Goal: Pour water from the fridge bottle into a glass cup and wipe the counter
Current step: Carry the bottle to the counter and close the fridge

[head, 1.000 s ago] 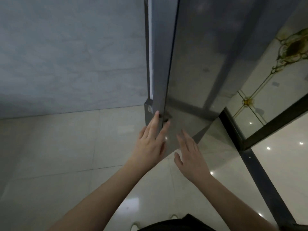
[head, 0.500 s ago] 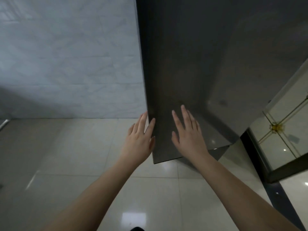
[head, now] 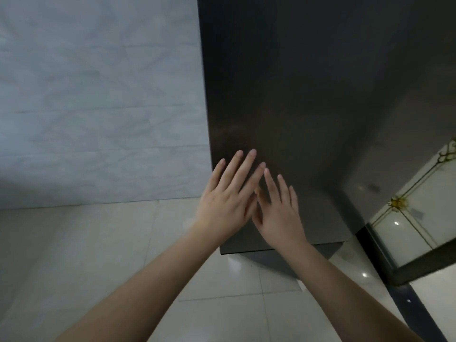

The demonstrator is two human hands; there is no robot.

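The dark grey fridge door (head: 296,95) fills the upper right of the head view and looks flush with the fridge body. My left hand (head: 229,198) lies flat on the lower part of the door with its fingers straight. My right hand (head: 277,211) lies flat beside it, fingers straight, partly tucked under the left hand's fingers. Neither hand holds anything. No bottle, glass cup or counter is in view.
A pale marbled wall (head: 98,107) stands to the left of the fridge. Glossy light floor tiles (head: 86,255) spread below. At the right, a dark-framed panel with gold ornament (head: 419,218) stands near the fridge's side.
The fridge door has swung from ajar to flush. Both hands have moved up onto its front face and come together, the left now overlapping the right.
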